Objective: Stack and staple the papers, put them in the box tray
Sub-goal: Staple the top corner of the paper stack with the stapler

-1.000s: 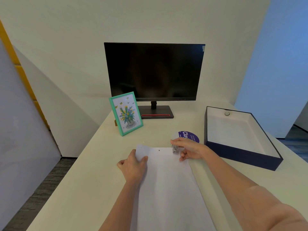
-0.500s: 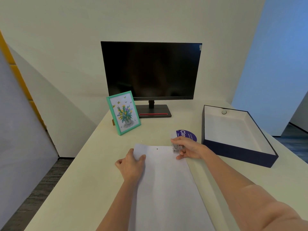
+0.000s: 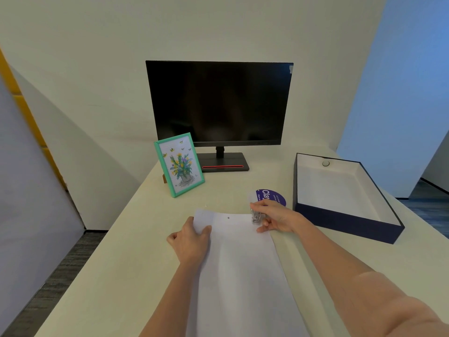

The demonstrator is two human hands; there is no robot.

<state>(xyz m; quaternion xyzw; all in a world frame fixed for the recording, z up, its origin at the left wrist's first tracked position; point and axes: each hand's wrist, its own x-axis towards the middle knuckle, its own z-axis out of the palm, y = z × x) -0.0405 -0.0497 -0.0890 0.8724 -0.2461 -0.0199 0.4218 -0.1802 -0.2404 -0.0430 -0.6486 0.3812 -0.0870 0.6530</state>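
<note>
1. The papers (image 3: pixel 243 276) lie as one squared stack on the desk (image 3: pixel 126 263), running from the near edge away from the person, so the stacking looks done.
2. The left hand (image 3: pixel 192 242) pinches the stack's far left corner, thumb on top.
3. The right hand (image 3: pixel 277 220) curls round a small stapler (image 3: pixel 256 216) set on the far right corner. Stapling seems to be the step in hand; I cannot tell whether a staple is in yet.
4. Farther right, well apart from the stack, the box tray (image 3: pixel 347 222) holds no papers, so that step is left.
5. Against the earlier frames little differs: both hands keep their places on the same corners, and the stack has not shifted.
</note>
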